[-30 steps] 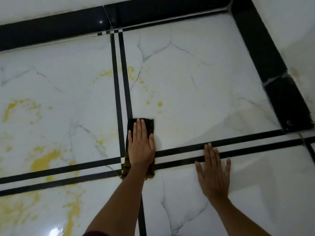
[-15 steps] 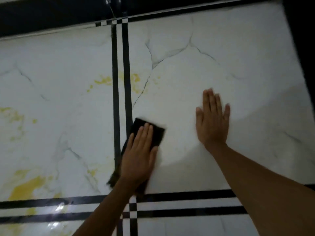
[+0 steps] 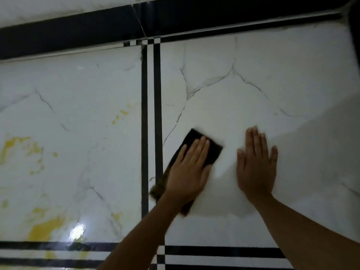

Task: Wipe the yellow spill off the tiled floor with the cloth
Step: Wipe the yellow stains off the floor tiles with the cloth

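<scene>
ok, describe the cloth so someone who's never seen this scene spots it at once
Find the two black stripes running up the white marble floor. Against their right side, the left hand presses flat on the cloth. It is the only dark rectangle on that white tile, lying tilted, whereas the right hand beside it rests on bare tile.

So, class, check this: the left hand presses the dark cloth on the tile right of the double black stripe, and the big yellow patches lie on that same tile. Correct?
One slip: the head view shows the big yellow patches left of the double black stripe, not right of it. The left hand does press the dark cloth on the right side.
</scene>
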